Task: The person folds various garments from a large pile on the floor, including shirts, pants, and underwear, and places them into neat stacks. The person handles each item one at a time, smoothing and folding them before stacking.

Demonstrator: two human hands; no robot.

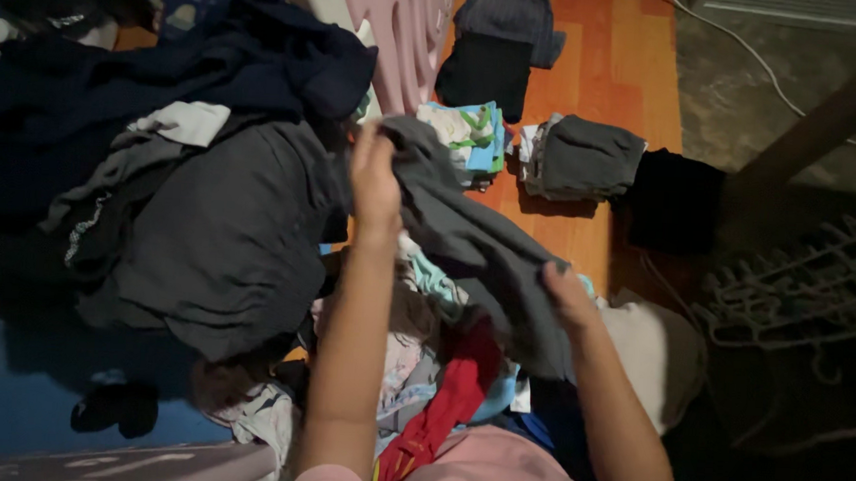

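Note:
My left hand (375, 177) grips the top corner of a grey garment (477, 243) and holds it up over a heap of clothes. My right hand (566, 295) pinches the same grey garment at its lower edge, so the cloth hangs stretched between both hands. Beneath it lies a mixed pile with a red piece (449, 398), pale blue cloth and light patterned items. A pink garment (494, 473) covers my lap at the bottom.
A large heap of dark grey and navy clothes (205, 209) fills the left. Folded stacks sit on the orange wooden floor (623, 65): a grey one (584, 159), a colourful one (468, 135), black ones behind. Plastic hangers (806, 290) lie at the right.

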